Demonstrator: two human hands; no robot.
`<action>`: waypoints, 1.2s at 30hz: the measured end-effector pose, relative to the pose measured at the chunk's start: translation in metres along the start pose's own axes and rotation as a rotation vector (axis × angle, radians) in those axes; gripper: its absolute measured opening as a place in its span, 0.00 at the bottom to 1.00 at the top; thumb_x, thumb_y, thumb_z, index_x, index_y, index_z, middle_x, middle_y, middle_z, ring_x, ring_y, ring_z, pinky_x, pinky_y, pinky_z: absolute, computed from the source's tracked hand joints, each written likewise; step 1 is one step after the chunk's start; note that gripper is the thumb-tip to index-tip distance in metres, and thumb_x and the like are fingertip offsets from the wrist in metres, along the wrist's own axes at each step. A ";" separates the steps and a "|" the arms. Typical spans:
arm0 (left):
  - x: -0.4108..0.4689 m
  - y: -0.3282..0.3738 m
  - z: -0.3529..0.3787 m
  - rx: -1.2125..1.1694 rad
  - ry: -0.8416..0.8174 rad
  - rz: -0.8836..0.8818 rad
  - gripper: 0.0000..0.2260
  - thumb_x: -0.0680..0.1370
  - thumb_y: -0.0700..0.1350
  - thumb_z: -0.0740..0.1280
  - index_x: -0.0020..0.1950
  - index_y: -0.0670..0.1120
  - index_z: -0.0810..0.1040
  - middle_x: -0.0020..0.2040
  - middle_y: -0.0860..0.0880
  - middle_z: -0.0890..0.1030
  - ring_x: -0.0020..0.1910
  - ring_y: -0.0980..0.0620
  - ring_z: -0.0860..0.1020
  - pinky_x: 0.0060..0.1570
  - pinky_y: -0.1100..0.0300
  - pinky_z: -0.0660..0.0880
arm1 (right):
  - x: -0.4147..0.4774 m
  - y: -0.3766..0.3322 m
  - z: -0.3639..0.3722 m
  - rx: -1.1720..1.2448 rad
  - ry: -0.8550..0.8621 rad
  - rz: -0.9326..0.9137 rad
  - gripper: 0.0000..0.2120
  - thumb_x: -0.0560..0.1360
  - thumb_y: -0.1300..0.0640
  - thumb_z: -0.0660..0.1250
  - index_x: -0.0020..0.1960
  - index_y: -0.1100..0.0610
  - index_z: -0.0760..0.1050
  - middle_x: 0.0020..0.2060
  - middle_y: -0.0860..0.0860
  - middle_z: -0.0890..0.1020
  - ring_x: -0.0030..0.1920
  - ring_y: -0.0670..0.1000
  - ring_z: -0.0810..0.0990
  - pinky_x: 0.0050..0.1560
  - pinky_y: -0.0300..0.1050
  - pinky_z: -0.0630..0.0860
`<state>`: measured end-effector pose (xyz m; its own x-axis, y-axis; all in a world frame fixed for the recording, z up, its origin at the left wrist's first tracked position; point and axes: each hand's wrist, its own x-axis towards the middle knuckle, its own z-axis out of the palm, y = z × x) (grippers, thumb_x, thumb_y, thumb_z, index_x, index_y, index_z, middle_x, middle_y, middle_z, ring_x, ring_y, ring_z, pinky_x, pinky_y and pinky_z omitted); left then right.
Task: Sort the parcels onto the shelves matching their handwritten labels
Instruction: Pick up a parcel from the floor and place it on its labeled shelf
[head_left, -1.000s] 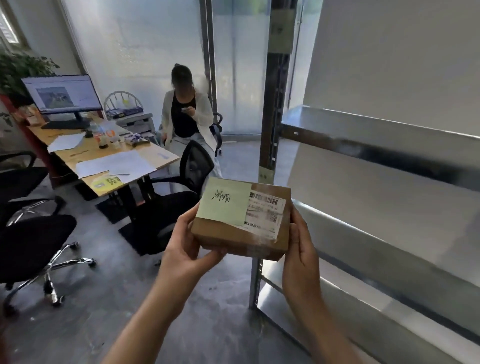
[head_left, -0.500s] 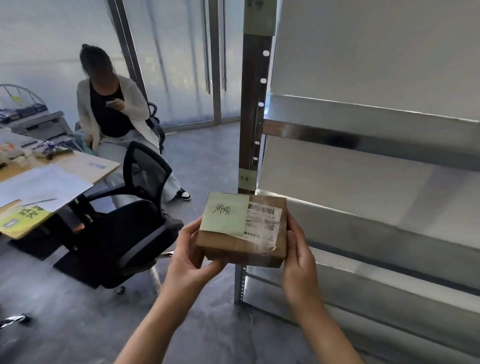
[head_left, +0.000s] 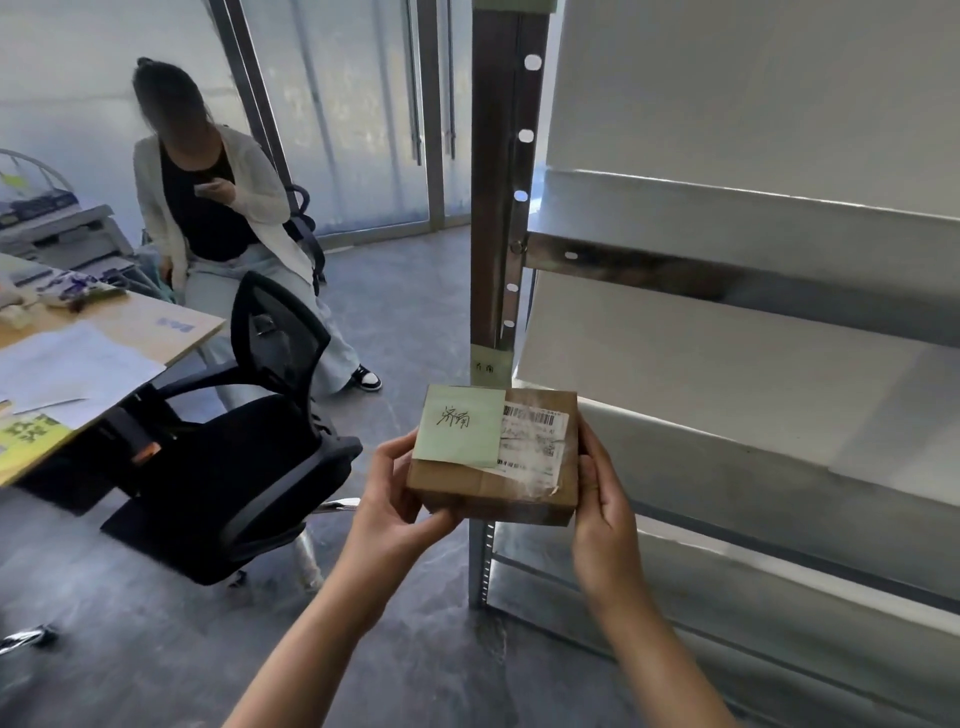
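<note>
We hold the parcel (head_left: 493, 467) between both hands: left hand (head_left: 392, 499) fingers wrapped on its left edge, right hand (head_left: 605, 501) fingers clamping its right side. Green note (head_left: 460, 427) on top. Shelf (head_left: 753, 457) just behind, right of the fingers.

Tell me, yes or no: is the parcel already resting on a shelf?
No: the parcel is held in the air between the left hand and right hand, in front of the shelf post.

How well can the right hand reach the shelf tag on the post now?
Probably not without letting go: the right hand and left hand both hold the parcel, which sits just in front of the shelf tag on the post.
</note>
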<state>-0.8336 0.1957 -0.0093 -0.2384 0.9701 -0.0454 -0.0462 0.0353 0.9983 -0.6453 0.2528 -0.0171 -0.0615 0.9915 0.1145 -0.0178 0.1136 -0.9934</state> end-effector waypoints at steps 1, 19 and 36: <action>0.004 -0.003 0.000 0.003 -0.002 -0.013 0.30 0.73 0.30 0.73 0.69 0.51 0.68 0.60 0.49 0.82 0.62 0.47 0.80 0.63 0.47 0.77 | 0.002 0.005 0.000 0.001 0.006 0.013 0.19 0.82 0.50 0.52 0.71 0.39 0.67 0.70 0.43 0.75 0.70 0.39 0.72 0.67 0.27 0.68; 0.070 -0.057 -0.020 -0.033 -0.218 -0.148 0.31 0.73 0.26 0.70 0.68 0.51 0.68 0.65 0.47 0.78 0.63 0.51 0.80 0.59 0.55 0.79 | 0.021 0.064 0.009 -0.079 0.145 0.181 0.19 0.84 0.58 0.56 0.73 0.50 0.70 0.70 0.45 0.75 0.71 0.41 0.71 0.69 0.28 0.66; 0.079 -0.078 0.002 -0.052 -0.346 -0.177 0.30 0.73 0.28 0.71 0.69 0.49 0.67 0.64 0.52 0.80 0.64 0.53 0.79 0.59 0.57 0.79 | 0.008 0.071 -0.017 -0.016 0.302 0.289 0.18 0.84 0.60 0.58 0.68 0.42 0.72 0.62 0.37 0.80 0.67 0.42 0.76 0.72 0.46 0.70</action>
<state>-0.8467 0.2704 -0.0902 0.1186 0.9741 -0.1926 -0.1081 0.2055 0.9727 -0.6304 0.2697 -0.0872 0.2342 0.9563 -0.1751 -0.0272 -0.1736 -0.9844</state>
